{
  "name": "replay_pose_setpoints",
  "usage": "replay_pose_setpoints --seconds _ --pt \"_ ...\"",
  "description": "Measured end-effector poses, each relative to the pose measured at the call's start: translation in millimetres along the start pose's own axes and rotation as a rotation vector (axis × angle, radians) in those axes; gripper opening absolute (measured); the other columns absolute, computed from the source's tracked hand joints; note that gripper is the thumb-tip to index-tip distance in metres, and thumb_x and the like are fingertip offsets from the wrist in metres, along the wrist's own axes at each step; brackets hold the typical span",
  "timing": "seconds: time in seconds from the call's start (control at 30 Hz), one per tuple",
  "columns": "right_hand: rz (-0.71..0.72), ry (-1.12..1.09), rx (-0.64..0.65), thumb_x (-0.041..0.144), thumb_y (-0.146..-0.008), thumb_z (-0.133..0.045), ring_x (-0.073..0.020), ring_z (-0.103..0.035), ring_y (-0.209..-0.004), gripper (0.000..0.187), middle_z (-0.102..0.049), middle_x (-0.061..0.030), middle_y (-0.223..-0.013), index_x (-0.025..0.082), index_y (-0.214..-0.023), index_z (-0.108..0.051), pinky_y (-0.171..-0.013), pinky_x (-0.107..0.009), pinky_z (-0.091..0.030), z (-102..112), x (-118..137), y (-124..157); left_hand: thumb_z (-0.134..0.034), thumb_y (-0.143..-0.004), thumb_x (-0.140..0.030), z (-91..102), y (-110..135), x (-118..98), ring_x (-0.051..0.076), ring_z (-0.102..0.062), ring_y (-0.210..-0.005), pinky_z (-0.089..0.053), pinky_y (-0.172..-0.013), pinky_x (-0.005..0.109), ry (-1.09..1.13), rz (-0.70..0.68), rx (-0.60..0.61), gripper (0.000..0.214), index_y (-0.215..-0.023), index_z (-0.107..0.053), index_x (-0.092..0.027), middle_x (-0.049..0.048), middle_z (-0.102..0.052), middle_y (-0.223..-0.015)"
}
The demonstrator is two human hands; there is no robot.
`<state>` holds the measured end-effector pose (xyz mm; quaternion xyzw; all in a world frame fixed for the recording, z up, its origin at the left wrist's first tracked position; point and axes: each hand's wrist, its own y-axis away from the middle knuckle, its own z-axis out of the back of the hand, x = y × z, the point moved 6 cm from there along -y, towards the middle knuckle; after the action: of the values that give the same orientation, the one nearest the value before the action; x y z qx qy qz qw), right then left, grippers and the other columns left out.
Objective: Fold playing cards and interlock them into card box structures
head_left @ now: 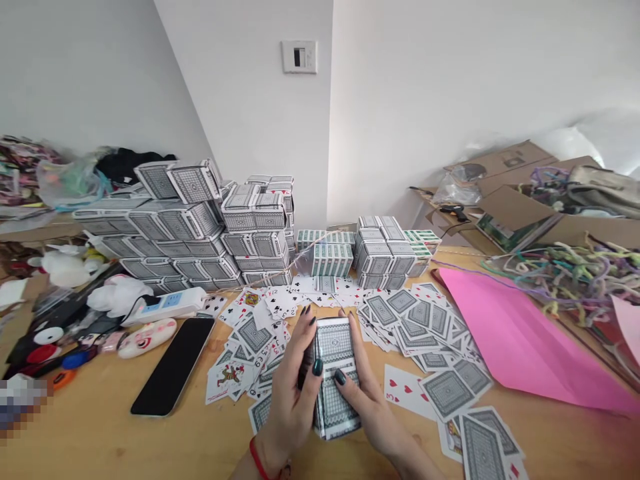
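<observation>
Between my two hands is a block made of playing cards (336,343), its grey patterned card backs facing up. My left hand (295,383) wraps its left side, thumb on top. On the right side my right hand (367,393) grips it, thumb pressing near the middle seam. Loose playing cards (450,393) lie scattered around both hands, some face up, some face down. Behind stand stacked card blocks (175,223) at the left and a smaller stack of card blocks (383,250) right of centre. The block's underside is hidden.
A black phone (173,367) and a white power strip (167,305) lie left. Green-and-white card boxes (333,259) stand at the back. To the right are a pink sheet (520,340), a pile of colourful yarn strands (575,273) and an open cardboard box (530,213).
</observation>
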<state>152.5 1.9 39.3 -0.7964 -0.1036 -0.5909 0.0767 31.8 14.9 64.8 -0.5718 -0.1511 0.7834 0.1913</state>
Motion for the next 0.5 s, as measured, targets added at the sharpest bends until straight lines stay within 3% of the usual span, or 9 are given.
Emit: replay_pose_setpoints --seconds 0.13,0.27,0.37,0.5 --pt "-0.017 -0.006 0.010 0.040 -0.087 -0.047 -0.0134 -0.014 -0.135 0.077 -0.011 0.0062 -0.149 0.035 -0.139 0.009 -0.110 -0.033 -0.016 1.4 -0.7 -1.8 -0.030 -0.090 -0.035 -9.8 -1.1 -7.5 0.027 -0.011 -0.136 -0.016 -0.110 0.045 -0.111 -0.033 0.164 0.056 -0.142 -0.012 -0.024 0.0036 -0.011 -0.150" --pt "0.008 0.069 -0.036 0.045 -0.087 -0.044 -0.0147 -0.012 -0.136 0.076 -0.015 0.0027 -0.149 0.031 -0.140 0.009 -0.110 -0.034 -0.015 4.6 -6.4 -5.7 -0.033 -0.085 -0.053 -13.6 -3.1 -12.5 0.032 -0.005 -0.136 -0.014 -0.110 0.049 -0.205 -0.079 0.278 0.075 -0.142 0.001 -0.018 0.0072 -0.002 -0.150" --pt "0.067 0.141 -0.110 0.046 -0.088 -0.041 -0.0157 -0.016 -0.135 0.071 -0.018 0.0010 -0.148 0.030 -0.141 0.001 -0.110 -0.035 -0.016 8.6 -13.7 -11.3 -0.030 -0.086 -0.053 -12.3 -5.3 -13.0 0.032 -0.011 -0.135 -0.017 -0.109 0.050 -0.249 -0.157 0.288 0.072 -0.142 -0.005 -0.017 0.0092 -0.008 -0.150" --pt "0.116 0.198 -0.254 0.046 -0.088 -0.041 -0.0207 -0.034 -0.128 0.060 -0.031 -0.0058 -0.143 0.027 -0.141 -0.019 -0.106 -0.040 -0.029 29.0 -27.4 -23.2 -0.036 -0.089 -0.027 -6.4 -11.2 -0.6 0.025 -0.024 -0.133 -0.022 -0.108 0.048 -0.348 -0.182 0.242 0.046 -0.135 -0.033 -0.025 0.0053 -0.036 -0.141"
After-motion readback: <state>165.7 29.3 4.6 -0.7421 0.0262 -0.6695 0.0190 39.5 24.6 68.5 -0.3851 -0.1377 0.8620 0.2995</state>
